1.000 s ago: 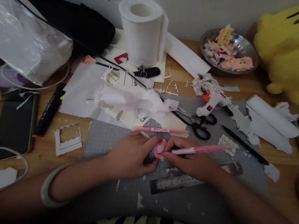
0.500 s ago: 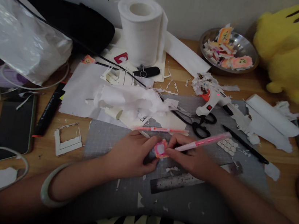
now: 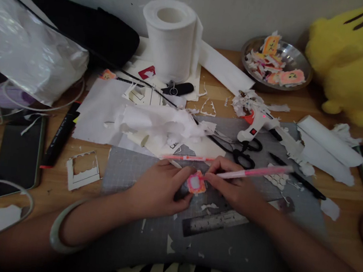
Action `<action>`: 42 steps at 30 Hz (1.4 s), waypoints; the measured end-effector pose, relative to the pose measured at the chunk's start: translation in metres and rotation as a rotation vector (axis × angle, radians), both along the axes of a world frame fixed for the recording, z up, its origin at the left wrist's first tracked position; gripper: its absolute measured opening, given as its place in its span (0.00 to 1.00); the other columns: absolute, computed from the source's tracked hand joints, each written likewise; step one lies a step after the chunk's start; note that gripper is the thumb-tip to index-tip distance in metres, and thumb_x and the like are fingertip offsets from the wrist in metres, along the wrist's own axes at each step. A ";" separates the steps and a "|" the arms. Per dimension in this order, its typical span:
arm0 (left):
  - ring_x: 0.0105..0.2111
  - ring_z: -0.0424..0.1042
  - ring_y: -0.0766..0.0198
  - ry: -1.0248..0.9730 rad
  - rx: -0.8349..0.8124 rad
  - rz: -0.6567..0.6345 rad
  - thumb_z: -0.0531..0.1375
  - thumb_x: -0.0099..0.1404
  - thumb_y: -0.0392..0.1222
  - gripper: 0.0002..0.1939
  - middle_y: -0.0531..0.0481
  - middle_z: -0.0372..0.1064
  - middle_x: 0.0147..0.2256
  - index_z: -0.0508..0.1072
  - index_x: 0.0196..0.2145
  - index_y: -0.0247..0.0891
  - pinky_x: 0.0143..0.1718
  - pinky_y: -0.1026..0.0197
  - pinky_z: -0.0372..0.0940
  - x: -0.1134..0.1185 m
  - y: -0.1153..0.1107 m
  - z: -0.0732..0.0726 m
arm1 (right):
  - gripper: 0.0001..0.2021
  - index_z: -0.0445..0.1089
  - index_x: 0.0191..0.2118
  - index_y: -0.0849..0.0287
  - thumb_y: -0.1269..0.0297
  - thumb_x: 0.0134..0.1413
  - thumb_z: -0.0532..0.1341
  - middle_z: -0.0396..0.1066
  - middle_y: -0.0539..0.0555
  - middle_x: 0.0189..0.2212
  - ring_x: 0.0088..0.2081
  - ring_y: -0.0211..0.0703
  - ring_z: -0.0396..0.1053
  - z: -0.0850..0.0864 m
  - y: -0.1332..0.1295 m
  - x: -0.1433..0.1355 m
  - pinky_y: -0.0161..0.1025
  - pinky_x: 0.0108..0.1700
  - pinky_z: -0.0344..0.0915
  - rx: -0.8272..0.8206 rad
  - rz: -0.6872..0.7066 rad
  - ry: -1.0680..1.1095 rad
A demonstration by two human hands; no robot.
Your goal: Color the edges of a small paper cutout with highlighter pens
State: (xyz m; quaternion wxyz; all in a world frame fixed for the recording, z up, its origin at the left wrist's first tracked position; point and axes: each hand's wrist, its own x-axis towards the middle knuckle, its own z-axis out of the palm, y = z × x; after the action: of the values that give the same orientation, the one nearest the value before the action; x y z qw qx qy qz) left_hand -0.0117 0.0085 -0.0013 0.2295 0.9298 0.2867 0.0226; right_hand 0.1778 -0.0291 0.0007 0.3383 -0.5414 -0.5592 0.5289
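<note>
A small paper piece (image 3: 196, 182) has a pale centre and a pink and orange border. My left hand (image 3: 164, 187) pinches its left edge between thumb and fingers, over the grey cutting mat (image 3: 140, 242). In my right hand (image 3: 235, 187) is a pink pen (image 3: 257, 170), its tip end at the paper's right edge and its far end pointing right. An orange pen (image 3: 192, 158) lies just beyond both hands. Nearer to me, a metal ruler (image 3: 213, 222) rests on the mat, partly under my right forearm.
Beyond the hands lie crumpled paper (image 3: 163, 122), black-handled scissors (image 3: 246, 153) and a white glue gun (image 3: 256, 123). Farther back stand a paper roll (image 3: 170, 41) and a metal bowl (image 3: 299, 58) of coloured scraps. A phone (image 3: 18, 157) and black marker (image 3: 61, 136) are at left.
My right hand has shifted slightly right, and the pink pen lies at a flatter angle. More of the paper piece's coloured border shows. My left hand has barely moved.
</note>
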 end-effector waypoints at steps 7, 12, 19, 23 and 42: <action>0.28 0.69 0.59 -0.002 0.001 0.001 0.53 0.56 0.45 0.18 0.52 0.67 0.24 0.62 0.44 0.34 0.38 0.54 0.62 0.000 0.000 0.000 | 0.07 0.60 0.23 0.59 0.67 0.48 0.57 0.56 0.45 0.19 0.22 0.31 0.54 0.003 0.000 0.000 0.31 0.23 0.52 -0.032 -0.024 0.016; 0.28 0.68 0.59 -0.042 0.004 0.043 0.54 0.58 0.48 0.20 0.52 0.65 0.23 0.59 0.45 0.34 0.36 0.54 0.62 0.000 -0.002 -0.003 | 0.09 0.58 0.18 0.59 0.69 0.43 0.58 0.55 0.44 0.15 0.19 0.31 0.53 0.008 0.002 0.000 0.31 0.21 0.51 -0.100 -0.044 0.077; 0.19 0.58 0.67 -0.367 -0.261 0.152 0.49 0.60 0.59 0.32 0.60 0.53 0.20 0.44 0.51 0.33 0.24 0.63 0.57 -0.007 -0.004 -0.009 | 0.08 0.59 0.26 0.57 0.60 0.49 0.58 0.57 0.43 0.15 0.17 0.31 0.54 -0.007 -0.003 0.005 0.29 0.18 0.51 0.029 -0.384 0.331; 0.19 0.54 0.68 -0.602 -0.435 0.124 0.38 0.63 0.59 0.28 0.59 0.50 0.21 0.42 0.51 0.34 0.24 0.63 0.54 -0.010 -0.005 -0.011 | 0.08 0.61 0.27 0.57 0.61 0.47 0.61 0.62 0.45 0.20 0.20 0.31 0.58 -0.006 -0.010 0.002 0.29 0.21 0.56 0.114 -0.195 0.246; 0.22 0.59 0.65 -0.506 -0.397 -0.008 0.34 0.64 0.57 0.29 0.55 0.57 0.23 0.43 0.52 0.30 0.27 0.61 0.56 -0.010 -0.004 -0.008 | 0.07 0.67 0.35 0.57 0.69 0.47 0.58 0.72 0.51 0.30 0.31 0.38 0.68 0.002 -0.015 -0.009 0.35 0.36 0.63 0.437 0.200 -0.110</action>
State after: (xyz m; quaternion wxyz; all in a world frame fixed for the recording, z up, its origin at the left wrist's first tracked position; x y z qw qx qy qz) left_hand -0.0213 0.0043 -0.0097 0.4704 0.8329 0.2159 0.1958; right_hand 0.1690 -0.0441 0.0032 0.3624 -0.4253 -0.7288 0.3957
